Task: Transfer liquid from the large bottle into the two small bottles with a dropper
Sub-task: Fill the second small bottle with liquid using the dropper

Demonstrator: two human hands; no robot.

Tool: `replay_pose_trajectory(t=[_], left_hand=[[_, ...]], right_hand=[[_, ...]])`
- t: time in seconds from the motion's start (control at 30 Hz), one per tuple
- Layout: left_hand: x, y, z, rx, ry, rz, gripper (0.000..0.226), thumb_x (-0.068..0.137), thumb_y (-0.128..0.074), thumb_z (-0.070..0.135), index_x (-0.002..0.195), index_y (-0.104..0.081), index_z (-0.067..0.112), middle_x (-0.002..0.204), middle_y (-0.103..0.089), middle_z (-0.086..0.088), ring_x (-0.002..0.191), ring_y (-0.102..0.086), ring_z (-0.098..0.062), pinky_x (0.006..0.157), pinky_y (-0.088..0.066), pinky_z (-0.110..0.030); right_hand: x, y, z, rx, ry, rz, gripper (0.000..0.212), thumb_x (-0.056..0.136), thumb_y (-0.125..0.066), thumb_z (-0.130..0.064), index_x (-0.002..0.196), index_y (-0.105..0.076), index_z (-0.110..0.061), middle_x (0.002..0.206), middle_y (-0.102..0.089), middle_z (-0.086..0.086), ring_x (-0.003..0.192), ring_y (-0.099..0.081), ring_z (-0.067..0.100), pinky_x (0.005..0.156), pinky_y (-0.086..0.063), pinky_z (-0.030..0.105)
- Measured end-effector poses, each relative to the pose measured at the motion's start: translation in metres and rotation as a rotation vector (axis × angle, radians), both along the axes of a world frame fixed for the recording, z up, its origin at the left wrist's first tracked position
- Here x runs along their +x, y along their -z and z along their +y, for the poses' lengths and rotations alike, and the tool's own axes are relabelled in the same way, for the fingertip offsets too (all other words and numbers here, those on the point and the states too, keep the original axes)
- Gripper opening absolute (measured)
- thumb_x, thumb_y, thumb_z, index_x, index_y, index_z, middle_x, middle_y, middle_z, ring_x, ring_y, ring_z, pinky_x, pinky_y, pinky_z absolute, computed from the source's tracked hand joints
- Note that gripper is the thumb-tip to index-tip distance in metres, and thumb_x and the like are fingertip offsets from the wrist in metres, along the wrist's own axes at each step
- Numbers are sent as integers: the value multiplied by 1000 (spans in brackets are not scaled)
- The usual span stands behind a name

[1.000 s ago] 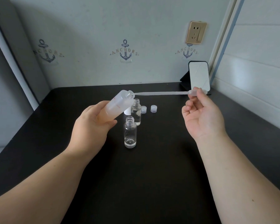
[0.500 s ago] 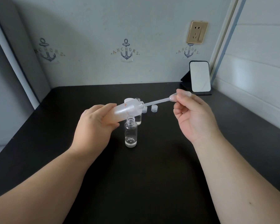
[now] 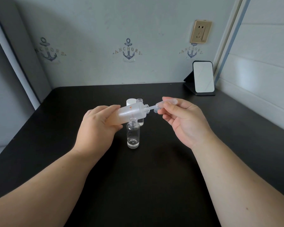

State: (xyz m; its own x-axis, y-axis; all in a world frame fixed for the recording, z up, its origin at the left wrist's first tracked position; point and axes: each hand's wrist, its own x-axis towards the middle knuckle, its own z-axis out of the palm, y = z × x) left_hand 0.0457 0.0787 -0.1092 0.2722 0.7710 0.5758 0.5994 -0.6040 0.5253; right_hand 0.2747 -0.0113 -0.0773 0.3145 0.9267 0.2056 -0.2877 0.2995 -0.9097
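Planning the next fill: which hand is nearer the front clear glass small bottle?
Left. The left hand, gripping the frosted large bottle, sits just beside the front small bottle; the right hand is farther right, pinching the dropper.

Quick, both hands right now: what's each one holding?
Left hand: closed around the large bottle, held tilted.
Right hand: pinching the dropper bulb, stem in the bottle's neck.

Black table (image 3: 138, 185), anchor-print wall (image 3: 105, 22)

One large frosted bottle (image 3: 131, 114), two small clear bottles (image 3: 133, 136) (image 3: 139, 101), one dropper (image 3: 161, 104), one white cap (image 3: 131, 101), one mirror (image 3: 203, 77).
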Motion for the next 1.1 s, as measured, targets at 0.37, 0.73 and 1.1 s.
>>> replay_pose_trajectory(t=[0.37, 0.73, 1.1], left_hand=[[-1, 1, 2, -27, -4, -7, 60, 77, -84, 15, 131, -66, 31, 112, -57, 20, 110, -52, -16, 93, -35, -25], [-1, 2, 2, -35, -12, -19, 59, 76, -85, 15, 130, -66, 31, 111, -57, 20, 110, -53, -17, 94, -37, -27], [-3, 0, 1, -81, -33, -63, 58, 78, -83, 16, 131, -65, 33, 109, -55, 22, 109, -52, -13, 93, -36, -26]], right_hand=[[9, -1, 0, -5, -18, 109, 16, 82, -73, -18, 96, -79, -12, 95, -77, 8, 79, -71, 17, 71, -56, 24], [10, -5, -1, -4, 47, 159, 11, 78, -74, -25, 82, -82, -18, 91, -78, 3, 72, -70, 14, 67, -55, 22], [21, -3, 0, -4, 125, 263, 14, 78, -78, -28, 86, -83, -17, 92, -76, 4, 76, -71, 14, 68, -56, 24]])
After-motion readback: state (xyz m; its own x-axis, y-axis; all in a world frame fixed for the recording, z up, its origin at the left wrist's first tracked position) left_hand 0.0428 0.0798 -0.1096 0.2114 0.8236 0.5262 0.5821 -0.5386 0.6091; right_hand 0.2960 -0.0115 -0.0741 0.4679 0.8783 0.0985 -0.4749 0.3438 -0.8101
